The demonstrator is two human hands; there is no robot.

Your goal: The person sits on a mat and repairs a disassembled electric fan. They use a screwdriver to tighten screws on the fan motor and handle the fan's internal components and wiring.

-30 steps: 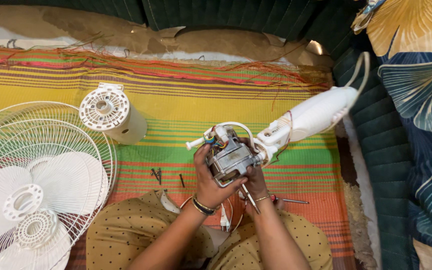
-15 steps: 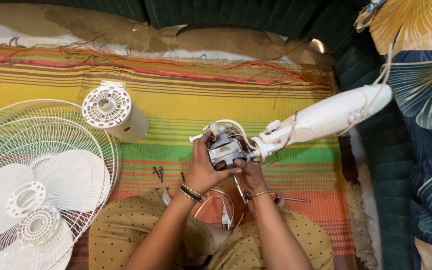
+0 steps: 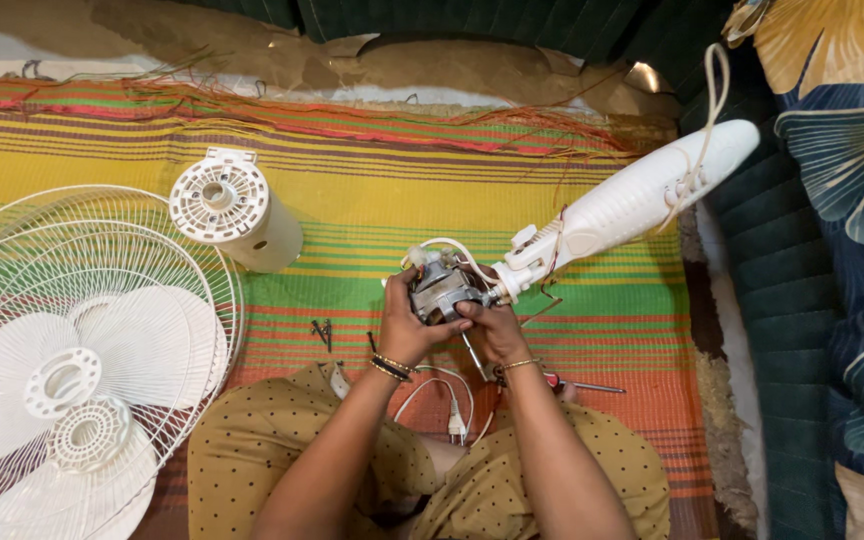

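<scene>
Fan motor (image 3: 442,290): held above the striped mat (image 3: 372,210), centre of scene, grasped by left hand (image 3: 404,325) and right hand (image 3: 487,325). Judged heavy, rigid, metal; wires fragile. White stand neck (image 3: 622,205) attached at right; body is best gripped.

The mat (image 3: 552,215) on the floor runs in stripes of yellow, green, orange and red, with a loose red and orange fringe at its far edge. The fan motor (image 3: 444,288) is grey metal; the fan neck (image 3: 632,205), motor cover (image 3: 232,210), grille (image 3: 12,250), blades (image 3: 142,345) and plug (image 3: 457,428) are all white. The trousers (image 3: 252,450) are mustard with small dark dots. On the right, a dark blue cloth (image 3: 852,150) bears big cream and gold leaves.
</scene>
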